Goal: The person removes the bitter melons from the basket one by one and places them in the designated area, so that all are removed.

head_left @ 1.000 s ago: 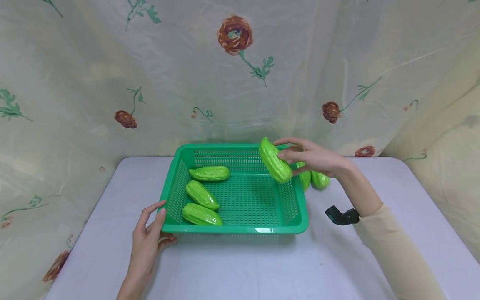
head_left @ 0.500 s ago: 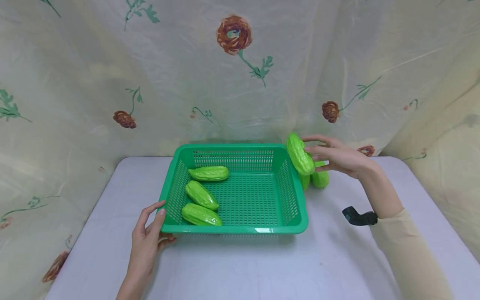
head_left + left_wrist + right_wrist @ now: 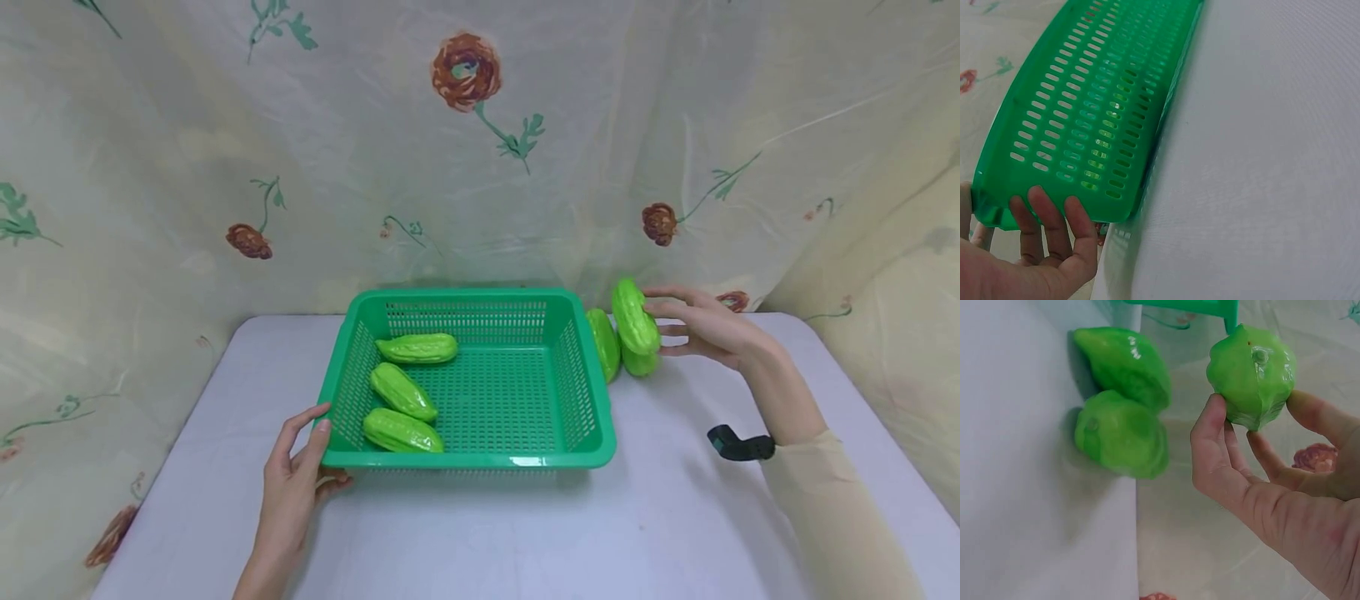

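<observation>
Head view: the right hand (image 3: 708,327) pinches one gourd (image 3: 634,318), fingers spread to its width, raised clear of two gourds (image 3: 602,343) just right of the basket (image 3: 465,460). The left hand (image 3: 292,479) grips the basket's near left corner. Three gourds (image 3: 403,391) lie inside, at left.

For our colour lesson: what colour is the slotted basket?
The basket is deep green, darker than the vegetables in it; the head view shows it best.

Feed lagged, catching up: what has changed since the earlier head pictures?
The right grip carried its green gourd rightward, from over the basket to beyond its right side, still holding it. The left grip, basket and three gourds inside stayed put.
</observation>
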Tool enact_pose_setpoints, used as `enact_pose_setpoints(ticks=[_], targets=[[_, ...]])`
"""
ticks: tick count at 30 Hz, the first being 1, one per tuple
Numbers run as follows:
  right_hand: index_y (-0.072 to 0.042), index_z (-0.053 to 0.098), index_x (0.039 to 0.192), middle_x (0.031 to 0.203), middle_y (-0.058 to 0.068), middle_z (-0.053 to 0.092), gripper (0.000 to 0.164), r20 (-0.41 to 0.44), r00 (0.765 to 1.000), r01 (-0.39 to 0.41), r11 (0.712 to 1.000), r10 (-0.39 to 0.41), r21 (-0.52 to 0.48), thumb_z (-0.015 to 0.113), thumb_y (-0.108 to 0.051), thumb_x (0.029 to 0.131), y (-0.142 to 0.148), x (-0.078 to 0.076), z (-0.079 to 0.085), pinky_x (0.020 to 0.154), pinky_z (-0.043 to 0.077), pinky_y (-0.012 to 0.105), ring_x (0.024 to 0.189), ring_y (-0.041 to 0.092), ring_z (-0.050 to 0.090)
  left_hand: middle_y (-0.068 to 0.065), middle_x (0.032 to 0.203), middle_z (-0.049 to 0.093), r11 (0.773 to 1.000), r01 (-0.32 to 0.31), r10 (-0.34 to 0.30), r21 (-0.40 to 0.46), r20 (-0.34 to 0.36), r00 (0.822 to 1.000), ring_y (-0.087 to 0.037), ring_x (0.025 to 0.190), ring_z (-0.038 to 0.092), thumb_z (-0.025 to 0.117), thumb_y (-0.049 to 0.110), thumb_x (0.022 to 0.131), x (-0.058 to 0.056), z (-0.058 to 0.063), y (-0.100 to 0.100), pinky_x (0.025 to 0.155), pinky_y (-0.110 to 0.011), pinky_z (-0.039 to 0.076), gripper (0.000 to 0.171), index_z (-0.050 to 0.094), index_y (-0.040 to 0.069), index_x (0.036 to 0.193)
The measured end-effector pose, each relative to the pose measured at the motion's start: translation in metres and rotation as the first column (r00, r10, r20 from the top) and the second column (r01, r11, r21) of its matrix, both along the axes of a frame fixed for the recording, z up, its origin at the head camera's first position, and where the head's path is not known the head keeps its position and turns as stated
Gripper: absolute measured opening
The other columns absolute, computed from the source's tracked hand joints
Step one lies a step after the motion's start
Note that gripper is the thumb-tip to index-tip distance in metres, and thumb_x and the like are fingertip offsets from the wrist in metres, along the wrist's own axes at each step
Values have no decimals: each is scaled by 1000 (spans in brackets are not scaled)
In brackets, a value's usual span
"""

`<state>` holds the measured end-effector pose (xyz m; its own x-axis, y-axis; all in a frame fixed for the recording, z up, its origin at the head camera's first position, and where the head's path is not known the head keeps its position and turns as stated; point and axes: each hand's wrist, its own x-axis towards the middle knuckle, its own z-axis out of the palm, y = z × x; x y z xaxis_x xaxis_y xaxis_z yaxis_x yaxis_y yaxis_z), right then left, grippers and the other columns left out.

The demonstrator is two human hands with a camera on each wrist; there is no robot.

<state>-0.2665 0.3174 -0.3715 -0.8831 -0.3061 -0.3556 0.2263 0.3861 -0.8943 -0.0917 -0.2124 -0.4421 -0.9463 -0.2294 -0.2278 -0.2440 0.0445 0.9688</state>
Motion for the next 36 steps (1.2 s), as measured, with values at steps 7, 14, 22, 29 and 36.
enact_pose_setpoints(ticks=[7, 14, 22, 29, 36], targets=[[-6, 16, 171, 163, 10, 32, 73, -10, 1000, 17, 1000, -17, -5, 48, -42, 116, 20, -1, -12, 102, 61, 35, 156, 47, 32, 12, 84, 76, 1000, 0, 0, 0, -2, 1000, -13, 73, 69, 56, 52, 111, 0, 0, 0, 74, -31, 65, 46, 50, 33, 153], [-4, 13, 170, 147, -5, 41, 73, 16, 999, 34, 999, -33, -14, 46, -41, 117, 38, -3, -23, 101, 61, 33, 138, 21, 53, 12, 85, 76, 1000, 0, 0, -7, -4, 1000, -12, 73, 69, 55, 53, 111, -1, 1, 0, 75, -31, 65, 45, 51, 35, 152], [-3, 12, 171, 128, -22, 52, 74, 17, 999, 39, 999, -39, 13, 45, -41, 117, 55, -8, -35, 98, 62, 33, 112, 0, 63, 12, 86, 76, 1000, 6, -6, 1, -6, 1000, -13, 73, 69, 55, 53, 111, -1, -1, 0, 75, -30, 65, 46, 50, 34, 153], [-3, 13, 171, 120, -25, 57, 74, 59, 996, 62, 998, -63, 20, 47, -40, 116, 68, -7, -43, 96, 62, 31, 110, 1, 63, 11, 86, 75, 1000, 5, -5, 4, -18, 1000, -13, 72, 69, 56, 52, 111, -1, 0, 1, 75, -31, 65, 44, 52, 34, 151], [1, 17, 169, 117, -26, 58, 73, 41, 997, 64, 996, -67, 57, 48, -38, 116, 72, -8, -55, 92, 60, 26, 109, 0, 62, 11, 88, 75, 1000, -4, 4, 0, -12, 1000, -14, 72, 68, 56, 52, 111, 0, 1, 1, 75, -31, 65, 44, 52, 34, 151]])
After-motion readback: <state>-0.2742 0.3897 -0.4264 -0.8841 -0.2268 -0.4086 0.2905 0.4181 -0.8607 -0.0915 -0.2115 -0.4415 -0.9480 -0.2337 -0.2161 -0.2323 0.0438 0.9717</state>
